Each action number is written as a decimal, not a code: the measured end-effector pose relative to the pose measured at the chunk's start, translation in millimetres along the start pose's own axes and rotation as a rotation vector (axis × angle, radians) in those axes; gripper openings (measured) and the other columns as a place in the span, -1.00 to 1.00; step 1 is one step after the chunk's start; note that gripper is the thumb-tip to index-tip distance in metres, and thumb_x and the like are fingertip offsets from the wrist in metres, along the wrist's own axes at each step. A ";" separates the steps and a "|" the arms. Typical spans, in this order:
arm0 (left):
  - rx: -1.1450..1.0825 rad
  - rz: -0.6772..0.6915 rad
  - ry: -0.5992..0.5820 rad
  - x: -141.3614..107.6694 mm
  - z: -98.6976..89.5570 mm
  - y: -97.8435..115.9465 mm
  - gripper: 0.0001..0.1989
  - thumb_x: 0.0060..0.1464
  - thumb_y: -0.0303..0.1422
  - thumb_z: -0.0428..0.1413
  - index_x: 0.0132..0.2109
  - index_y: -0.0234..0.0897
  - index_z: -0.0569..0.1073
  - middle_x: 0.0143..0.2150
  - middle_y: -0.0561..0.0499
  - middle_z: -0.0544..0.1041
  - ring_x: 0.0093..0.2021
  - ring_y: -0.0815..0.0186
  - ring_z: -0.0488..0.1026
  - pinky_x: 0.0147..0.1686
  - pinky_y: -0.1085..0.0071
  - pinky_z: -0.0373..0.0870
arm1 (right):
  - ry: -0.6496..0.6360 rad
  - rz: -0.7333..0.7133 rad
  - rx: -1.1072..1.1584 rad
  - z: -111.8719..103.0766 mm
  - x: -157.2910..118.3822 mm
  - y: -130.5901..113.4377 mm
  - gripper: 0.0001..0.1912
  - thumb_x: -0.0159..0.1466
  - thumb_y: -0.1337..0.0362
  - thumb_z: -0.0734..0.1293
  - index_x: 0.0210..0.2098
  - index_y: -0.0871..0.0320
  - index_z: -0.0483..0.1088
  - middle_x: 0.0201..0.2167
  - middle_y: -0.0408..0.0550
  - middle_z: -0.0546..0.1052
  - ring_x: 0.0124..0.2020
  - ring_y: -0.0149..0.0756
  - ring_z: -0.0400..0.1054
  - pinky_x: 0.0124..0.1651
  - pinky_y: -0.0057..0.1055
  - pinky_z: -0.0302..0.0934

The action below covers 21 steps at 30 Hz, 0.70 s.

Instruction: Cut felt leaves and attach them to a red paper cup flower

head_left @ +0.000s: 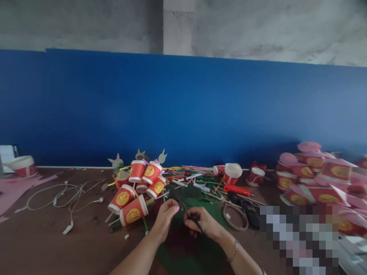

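My right hand [202, 223] is closed around the dark handles of a pair of scissors [198, 225], whose blades point up and to the left. Close by on the left, my left hand [165, 217] pinches with thumb and fingertips near the blades. Something small and dark shows at its fingertips, too blurred to name. Dark green paper [212, 214] lies beneath both hands. Left of them is a cluster of red paper cups [133, 211] with straws and grey-green, eared paper cutouts.
Behind my hands lie scattered coloured sticks [183, 176]. To the right are a red-handled tool [237, 190], a tape roll [247, 221] and a heap of red cups with pink paper [315, 191]. White earphones [69, 227] lie left. A blue panel [183, 110] borders the table.
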State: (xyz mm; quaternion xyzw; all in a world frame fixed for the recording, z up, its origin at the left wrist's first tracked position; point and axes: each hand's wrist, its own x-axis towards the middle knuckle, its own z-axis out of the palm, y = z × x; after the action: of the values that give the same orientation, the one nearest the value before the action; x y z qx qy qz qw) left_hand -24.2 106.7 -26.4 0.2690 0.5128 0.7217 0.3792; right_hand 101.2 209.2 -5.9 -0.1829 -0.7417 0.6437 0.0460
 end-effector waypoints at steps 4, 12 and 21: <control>-0.001 -0.020 -0.003 -1.8 0.9 2.5 -0.80 -0.20 -0.27 0.17 -0.51 -0.30 0.34 -0.51 0.06 0.42 -0.39 0.31 0.36 -0.36 0.45 0.19 | -0.059 -0.009 0.027 -2.7 -1.6 0.8 -0.67 0.02 0.07 0.36 -0.43 0.24 0.34 -0.73 -0.26 0.31 -0.70 -0.51 0.23 -0.63 -0.58 0.19; -0.134 -0.014 -0.112 -2.6 0.8 3.5 -0.84 -0.14 -0.36 0.15 -0.51 -0.29 0.31 -0.53 0.10 0.36 -0.44 0.37 0.31 -0.35 0.46 0.19 | -0.060 -0.011 0.036 -4.1 -0.4 3.9 -0.68 0.02 0.08 0.37 -0.43 0.24 0.34 -0.72 -0.26 0.32 -0.70 -0.51 0.22 -0.64 -0.58 0.18; -0.146 -0.035 -0.099 -3.0 3.4 4.8 -0.81 -0.18 -0.33 0.18 -0.51 -0.29 0.31 -0.52 0.09 0.39 -0.47 0.37 0.32 -0.40 0.47 0.20 | -0.051 -0.012 0.034 -1.3 -2.2 -1.3 -0.67 0.02 0.07 0.37 -0.45 0.24 0.33 -0.74 -0.27 0.30 -0.71 -0.51 0.21 -0.65 -0.59 0.16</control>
State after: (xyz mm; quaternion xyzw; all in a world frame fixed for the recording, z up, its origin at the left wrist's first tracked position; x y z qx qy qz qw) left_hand -21.2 105.2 -20.7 0.2670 0.4440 0.7363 0.4353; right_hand 103.4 209.5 -4.0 -0.1612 -0.7327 0.6604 0.0340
